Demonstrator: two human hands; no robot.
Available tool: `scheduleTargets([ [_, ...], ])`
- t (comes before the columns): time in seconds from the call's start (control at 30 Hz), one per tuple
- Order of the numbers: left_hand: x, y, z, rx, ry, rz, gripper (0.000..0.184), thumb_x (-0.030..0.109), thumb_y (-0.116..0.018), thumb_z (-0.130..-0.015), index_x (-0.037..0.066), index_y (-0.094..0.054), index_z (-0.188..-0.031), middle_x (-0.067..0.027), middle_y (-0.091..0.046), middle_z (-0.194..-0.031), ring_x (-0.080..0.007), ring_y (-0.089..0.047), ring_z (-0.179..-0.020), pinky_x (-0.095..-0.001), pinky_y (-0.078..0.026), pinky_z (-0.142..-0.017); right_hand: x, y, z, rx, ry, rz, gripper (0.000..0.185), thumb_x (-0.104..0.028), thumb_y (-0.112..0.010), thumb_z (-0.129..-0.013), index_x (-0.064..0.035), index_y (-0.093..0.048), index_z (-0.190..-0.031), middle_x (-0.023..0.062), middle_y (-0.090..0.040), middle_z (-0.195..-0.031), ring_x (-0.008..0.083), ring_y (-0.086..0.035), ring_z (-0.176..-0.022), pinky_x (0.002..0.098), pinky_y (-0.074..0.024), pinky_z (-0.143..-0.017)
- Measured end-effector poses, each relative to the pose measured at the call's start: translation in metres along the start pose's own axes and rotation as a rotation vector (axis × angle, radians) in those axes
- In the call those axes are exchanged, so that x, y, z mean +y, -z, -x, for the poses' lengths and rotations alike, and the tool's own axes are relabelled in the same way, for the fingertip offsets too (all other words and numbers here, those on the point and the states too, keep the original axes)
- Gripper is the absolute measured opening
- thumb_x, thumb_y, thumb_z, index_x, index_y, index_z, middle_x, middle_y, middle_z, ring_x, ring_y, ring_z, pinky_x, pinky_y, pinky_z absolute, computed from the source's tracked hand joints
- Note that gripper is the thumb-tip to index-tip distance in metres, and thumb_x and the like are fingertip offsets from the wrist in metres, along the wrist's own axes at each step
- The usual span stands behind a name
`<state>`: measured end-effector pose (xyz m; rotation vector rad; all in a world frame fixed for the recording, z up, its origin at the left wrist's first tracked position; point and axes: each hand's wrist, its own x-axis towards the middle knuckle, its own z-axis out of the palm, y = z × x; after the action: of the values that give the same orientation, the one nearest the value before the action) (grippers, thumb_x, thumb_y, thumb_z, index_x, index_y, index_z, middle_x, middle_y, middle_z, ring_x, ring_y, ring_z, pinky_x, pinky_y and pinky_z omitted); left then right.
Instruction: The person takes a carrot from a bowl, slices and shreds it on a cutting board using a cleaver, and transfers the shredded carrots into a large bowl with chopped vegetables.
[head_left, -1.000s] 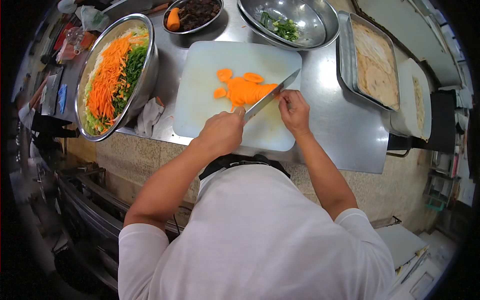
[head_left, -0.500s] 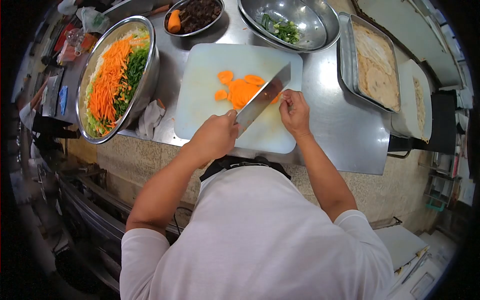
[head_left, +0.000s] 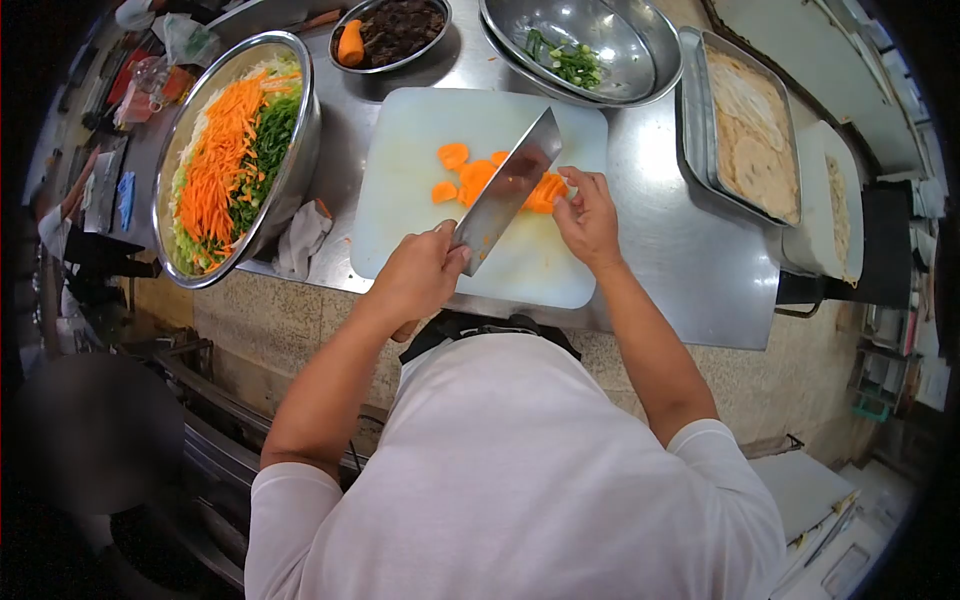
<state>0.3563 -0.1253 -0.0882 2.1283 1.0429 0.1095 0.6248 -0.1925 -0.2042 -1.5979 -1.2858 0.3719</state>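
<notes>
My left hand [head_left: 415, 275] is wrapped round the handle end of a broad-bladed cleaver [head_left: 510, 193]. The blade slants up and to the right across a heap of carrot slices [head_left: 474, 180], hiding part of it. More slices lie to the right of the blade, beside the fingertips of my right hand [head_left: 588, 218]. That hand is open, its index finger and thumb apart and bent toward the slices; whether they touch is unclear. Under all this lies a white cutting board [head_left: 400, 225], with a few single slices at the heap's left.
A large steel bowl [head_left: 308, 150] of shredded vegetables stands left, beside a crumpled cloth [head_left: 303, 240]. Behind the board are a bowl [head_left: 388, 70] with dark pieces and a carrot, and nested bowls [head_left: 640, 60] with chopped greens. Trays [head_left: 708, 150] sit right. A steel table [head_left: 680, 290] bears them.
The cleaver has shifted left and now crosses the middle of the heap, leaving slices on its right. My right hand's fingers have loosened and spread. My left hand moved slightly left and down.
</notes>
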Motion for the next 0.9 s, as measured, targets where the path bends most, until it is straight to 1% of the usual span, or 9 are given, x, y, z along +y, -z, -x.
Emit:
scheduleTargets([
  [0.03,0.001,0.001,0.0,0.002,0.0,-0.001,0.026,0.019,-0.062,-0.102,-0.006,-0.057,-0.103,-0.0261,-0.067,-0.073,-0.0424,-0.07,-0.069,-0.0474,-0.053,-0.065,0.001,-0.001,-0.002,0.007,-0.007,0.026,0.042,-0.002,-0.067,-0.088,-0.0064,-0.065,-0.129,0.01,-0.06,-0.109,0.0167,-0.056,-0.083,0.0287,-0.0519,-0.073],
  [0.1,0.003,0.001,0.001,-0.093,0.134,0.11,0.025,0.019,-0.061,-0.103,-0.005,-0.059,-0.107,-0.0149,-0.064,-0.067,-0.0253,-0.066,-0.054,-0.0398,-0.051,-0.053,0.006,-0.001,-0.006,0.015,-0.014,0.051,0.043,-0.005,-0.067,-0.088,-0.0064,-0.065,-0.13,0.0115,-0.061,-0.112,0.0203,-0.06,-0.087,0.0315,-0.053,-0.074],
  [0.17,0.003,0.001,0.004,-0.074,0.129,0.154,0.024,0.017,-0.06,-0.102,-0.006,-0.06,-0.109,-0.0189,-0.065,-0.069,-0.033,-0.067,-0.061,-0.0436,-0.051,-0.059,0.013,0.0,-0.009,0.035,-0.19,-0.135,0.047,0.002,-0.063,-0.086,-0.0057,-0.064,-0.133,0.005,-0.059,-0.11,0.0083,-0.049,-0.082,0.0212,-0.0456,-0.075],
  [0.23,0.005,0.004,0.006,-0.056,0.126,0.199,0.024,0.016,-0.059,-0.102,-0.007,-0.061,-0.11,-0.023,-0.066,-0.071,-0.0407,-0.068,-0.068,-0.0475,-0.052,-0.065,0.016,0.003,-0.017,-0.014,-0.158,-0.121,0.048,0.002,-0.062,-0.086,-0.0053,-0.063,-0.133,0.0044,-0.06,-0.112,0.0076,-0.048,-0.082,0.0212,-0.0451,-0.075],
  [0.3,0.008,0.012,0.007,-0.124,0.275,0.452,0.024,0.016,-0.059,-0.103,-0.005,-0.062,-0.115,-0.0104,-0.059,-0.063,-0.0224,-0.061,-0.051,-0.0391,-0.049,-0.052,0.013,0.004,-0.023,-0.058,-0.127,-0.105,0.048,0.003,-0.061,-0.086,-0.0049,-0.063,-0.133,0.0038,-0.06,-0.114,0.0069,-0.047,-0.082,0.0211,-0.0446,-0.074],
  [0.4,0.007,0.014,0.006,-0.139,0.263,0.609,0.021,0.017,-0.059,-0.105,-0.002,-0.062,-0.114,-0.0003,-0.051,-0.062,-0.0089,-0.051,-0.045,-0.0308,-0.043,-0.044,-0.004,0.001,-0.034,-0.185,-0.169,-0.263,0.047,0.002,-0.061,-0.087,-0.0035,-0.062,-0.134,0.0048,-0.062,-0.117,0.0069,-0.052,-0.086,0.0224,-0.0461,-0.075],
  [0.47,0.011,0.015,0.007,-0.148,0.263,0.64,0.021,0.017,-0.059,-0.105,-0.002,-0.062,-0.115,0.0006,-0.05,-0.062,-0.0088,-0.05,-0.046,-0.0296,-0.043,-0.044,-0.019,-0.004,-0.042,-0.186,-0.333,-0.866,0.038,0.001,-0.062,-0.09,0.0014,-0.063,-0.127,0.0061,-0.067,-0.113,0.0109,-0.06,-0.092,0.0252,-0.0495,-0.08],
  [0.57,0.01,0.015,0.007,-0.167,0.265,0.688,0.022,0.018,-0.059,-0.106,0.0,-0.062,-0.118,0.0014,-0.051,-0.062,-0.0088,-0.05,-0.046,-0.028,-0.045,-0.044,-0.006,0.001,-0.052,-0.324,-0.482,-1.004,0.028,-0.004,-0.065,-0.096,-0.0036,-0.063,-0.124,0.0035,-0.069,-0.106,0.0097,-0.062,-0.087,0.0252,-0.0493,-0.073],
  [0.9,-0.007,0.051,0.035,0.116,0.268,0.689,0.019,0.019,-0.06,-0.106,0.002,-0.063,-0.114,0.0023,-0.053,-0.063,-0.007,-0.049,-0.046,-0.0263,-0.045,-0.043,-0.041,0.052,-0.152,-0.189,-0.327,-0.649,0.024,-0.013,-0.069,-0.096,-0.0037,-0.069,-0.119,0.0035,-0.071,-0.094,0.0074,-0.059,-0.074,0.0218,-0.0461,-0.07],
])
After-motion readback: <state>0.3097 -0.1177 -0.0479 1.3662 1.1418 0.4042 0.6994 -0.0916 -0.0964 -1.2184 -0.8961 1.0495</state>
